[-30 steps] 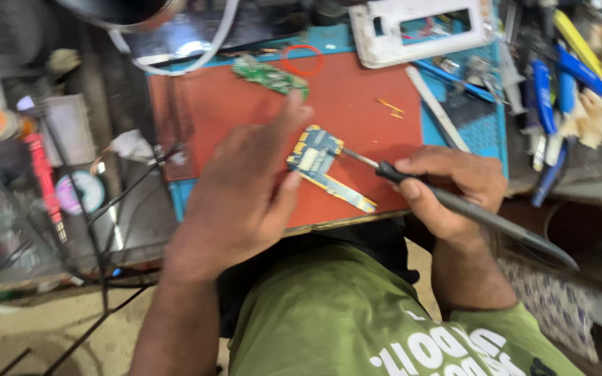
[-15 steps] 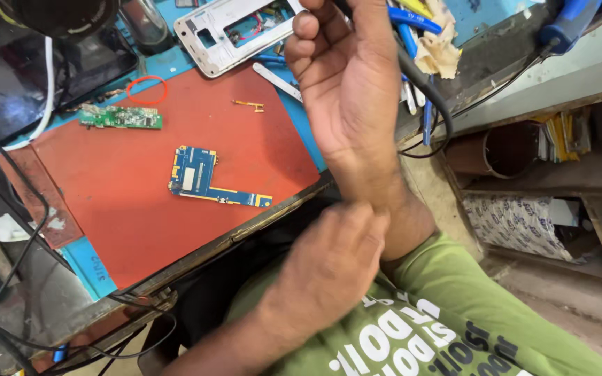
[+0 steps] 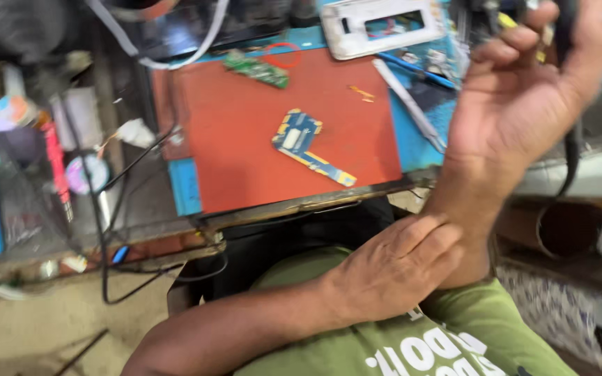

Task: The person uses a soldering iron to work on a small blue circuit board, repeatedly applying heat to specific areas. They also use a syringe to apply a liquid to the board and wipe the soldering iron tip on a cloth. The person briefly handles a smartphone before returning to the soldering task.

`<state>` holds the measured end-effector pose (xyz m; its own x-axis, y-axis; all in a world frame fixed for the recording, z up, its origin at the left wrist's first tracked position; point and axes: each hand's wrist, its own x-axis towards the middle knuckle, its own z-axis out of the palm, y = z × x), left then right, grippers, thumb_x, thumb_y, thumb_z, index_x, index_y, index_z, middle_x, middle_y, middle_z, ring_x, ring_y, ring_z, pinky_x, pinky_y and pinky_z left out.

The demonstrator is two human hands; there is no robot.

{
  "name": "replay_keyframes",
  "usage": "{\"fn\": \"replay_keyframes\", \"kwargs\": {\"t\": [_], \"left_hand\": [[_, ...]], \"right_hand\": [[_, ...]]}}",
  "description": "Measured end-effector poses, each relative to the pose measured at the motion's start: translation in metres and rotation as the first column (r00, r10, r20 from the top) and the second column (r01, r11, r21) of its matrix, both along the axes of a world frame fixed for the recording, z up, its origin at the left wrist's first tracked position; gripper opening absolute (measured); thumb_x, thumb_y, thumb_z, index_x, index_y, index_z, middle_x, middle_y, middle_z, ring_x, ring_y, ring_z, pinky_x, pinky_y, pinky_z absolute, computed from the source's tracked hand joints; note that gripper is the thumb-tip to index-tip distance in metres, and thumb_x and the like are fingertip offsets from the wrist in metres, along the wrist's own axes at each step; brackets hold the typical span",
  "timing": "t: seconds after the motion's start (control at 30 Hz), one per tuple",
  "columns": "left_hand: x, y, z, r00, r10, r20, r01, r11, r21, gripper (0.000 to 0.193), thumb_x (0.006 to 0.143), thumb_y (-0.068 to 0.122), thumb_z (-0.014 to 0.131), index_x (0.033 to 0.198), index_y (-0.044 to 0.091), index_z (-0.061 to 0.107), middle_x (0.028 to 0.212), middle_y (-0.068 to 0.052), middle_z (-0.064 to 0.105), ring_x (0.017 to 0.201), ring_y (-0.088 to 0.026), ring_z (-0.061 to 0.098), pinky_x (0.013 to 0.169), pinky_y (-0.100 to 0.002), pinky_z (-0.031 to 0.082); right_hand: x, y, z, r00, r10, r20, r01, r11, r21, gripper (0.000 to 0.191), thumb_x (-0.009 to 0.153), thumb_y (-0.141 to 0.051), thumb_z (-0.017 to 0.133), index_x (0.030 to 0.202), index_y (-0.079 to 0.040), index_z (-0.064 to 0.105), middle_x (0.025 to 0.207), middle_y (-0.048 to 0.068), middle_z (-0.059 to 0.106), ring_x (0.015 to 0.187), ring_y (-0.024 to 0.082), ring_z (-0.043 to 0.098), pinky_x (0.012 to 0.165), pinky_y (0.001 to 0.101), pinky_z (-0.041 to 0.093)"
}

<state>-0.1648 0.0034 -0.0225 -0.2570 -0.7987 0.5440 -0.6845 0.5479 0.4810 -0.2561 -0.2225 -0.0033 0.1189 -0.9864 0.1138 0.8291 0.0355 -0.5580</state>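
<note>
2 hands off the bench: left hand [image 3: 384, 278] lies flat, gripping nothing, on the right forearm; right hand [image 3: 524, 97], raised at 2 o'clock, curls around a black tool [image 3: 571, 150]. Blue circuit board [image 3: 308, 145] sits alone on the red mat [image 3: 245, 153].

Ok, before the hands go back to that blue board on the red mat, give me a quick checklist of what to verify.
1. Blue circuit board lies flat on the red mat, nothing on top of it: ok.
2. Left hand free for work: not ok, it rests on the right forearm, away from the mat.
3. Right hand at the board: not ok, it is raised at the bench's right edge.
4. Tool in the right hand's grip: cannot tell; something dark with a black cable hanging from it, blurred.
5. Green circuit board apart from the blue one: ok, at the mat's far edge.
6. White phone frame off the mat: ok.
</note>
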Motion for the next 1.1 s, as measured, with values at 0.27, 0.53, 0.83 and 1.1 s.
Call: {"fn": "replay_keyframes", "kwargs": {"t": [0.27, 0.53, 0.83, 1.1], "left_hand": [[0.007, 0.012, -0.016, 0.993, -0.083, -0.085, 0.081, 0.996, -0.022, 0.030, 0.093, 0.014, 0.058, 0.120, 0.003, 0.064, 0.130, -0.011, 0.057, 0.112, -0.024, 0.060, 0.089, -0.033, 0.056], [0.122, 0.052, -0.001, 0.938, 0.340, -0.064, -0.343, 0.938, -0.041, 0.015, 0.097, 0.009, 0.078, 0.107, 0.005, 0.068, 0.101, -0.007, 0.068, 0.091, -0.025, 0.067, 0.081, -0.041, 0.055], [0.204, 0.079, 0.009, 0.499, 0.866, 0.033, -0.864, 0.493, 0.106, 0.024, 0.092, 0.019, 0.081, 0.114, 0.013, 0.075, 0.098, -0.006, 0.063, 0.091, -0.028, 0.061, 0.079, -0.043, 0.050], [0.213, 0.080, -0.013, 0.526, 0.849, -0.041, -0.849, 0.528, 0.041, 0.028, 0.094, 0.017, 0.082, 0.120, 0.017, 0.074, 0.094, -0.002, 0.062, 0.087, -0.025, 0.060, 0.078, -0.042, 0.049]], "right_hand": [[0.001, 0.003, -0.017, 0.999, -0.016, 0.046, 0.018, 0.999, -0.048, 0.037, 0.112, -0.030, 0.056, 0.127, 0.004, 0.058, 0.118, 0.016, 0.066, 0.089, 0.016, 0.063, 0.078, 0.0210, 0.050], [0.038, 0.085, -0.026, 0.895, -0.117, -0.431, -0.117, 0.871, -0.478, 0.022, 0.107, -0.023, 0.060, 0.111, -0.002, 0.066, 0.097, 0.006, 0.067, 0.066, 0.013, 0.065, 0.059, 0.0248, 0.054], [0.119, 0.169, -0.001, 0.425, -0.416, -0.804, -0.655, 0.471, -0.591, 0.028, 0.089, -0.003, 0.080, 0.115, 0.001, 0.072, 0.098, 0.014, 0.075, 0.085, 0.023, 0.073, 0.076, 0.0324, 0.057], [0.145, 0.174, 0.002, 0.402, -0.469, -0.786, -0.678, 0.424, -0.600, 0.029, 0.086, 0.001, 0.082, 0.113, 0.002, 0.073, 0.092, 0.013, 0.073, 0.081, 0.024, 0.071, 0.073, 0.0337, 0.056]]}}
